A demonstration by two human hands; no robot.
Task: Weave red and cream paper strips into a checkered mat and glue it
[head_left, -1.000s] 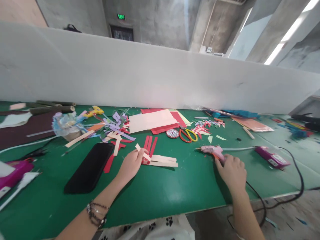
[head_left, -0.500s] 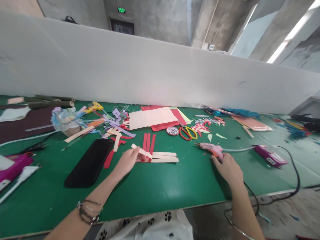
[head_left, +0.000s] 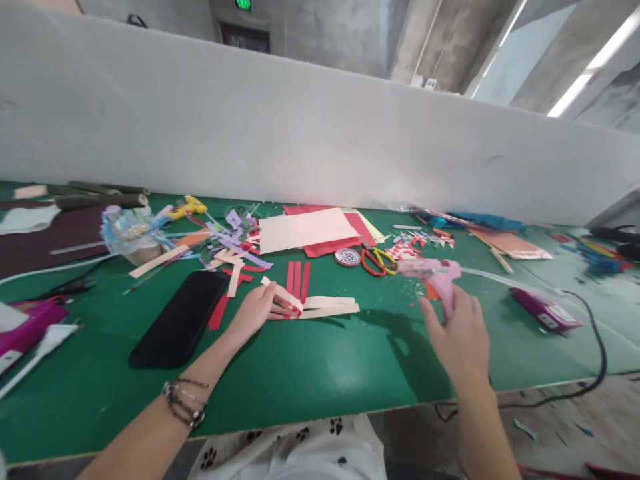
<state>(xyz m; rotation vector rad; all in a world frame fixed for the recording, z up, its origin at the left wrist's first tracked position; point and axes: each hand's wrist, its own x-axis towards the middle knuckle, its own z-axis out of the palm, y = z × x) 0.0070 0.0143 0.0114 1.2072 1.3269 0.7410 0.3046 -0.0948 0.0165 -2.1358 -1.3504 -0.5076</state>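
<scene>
My left hand pinches the near-left side of a small woven piece of paper strips. Red strips stick out from it toward the back, and cream strips reach to the right, slightly lifted off the table. In my right hand is a pink hot glue gun, held by its handle above the table with its nozzle pointing left. A long whitish glue stick runs out of its rear. The orange trigger shows in front of my fingers.
A black phone lies left of my left hand. Behind are scissors, a round patterned tin, a cream paper sheet on red ones, and loose strips. A purple box with a cable sits at right.
My right hand has lifted the glue gun off the table. My left hand keeps its hold on the woven strips, whose right end has risen slightly.
</scene>
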